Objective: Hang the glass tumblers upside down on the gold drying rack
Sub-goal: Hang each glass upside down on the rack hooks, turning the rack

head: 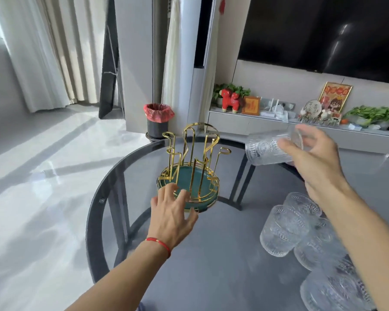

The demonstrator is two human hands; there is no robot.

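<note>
The gold drying rack (190, 151) stands on a green round base (189, 173) near the middle of the glass table, its prongs bare. My left hand (172, 215) rests with spread fingers on the near rim of that base. My right hand (312, 160) holds a patterned glass tumbler (265, 149) in the air to the right of the rack, tipped on its side with the mouth pointing left. Several more tumblers (283, 230) stand upright in a cluster at the table's near right, partly hidden by my right forearm.
The round dark glass table (211, 254) has its left edge close to the rack. Beyond it stand a bin with a red bag (158, 120), a low shelf with ornaments and plants (279, 117), and a dark wall screen (323, 34).
</note>
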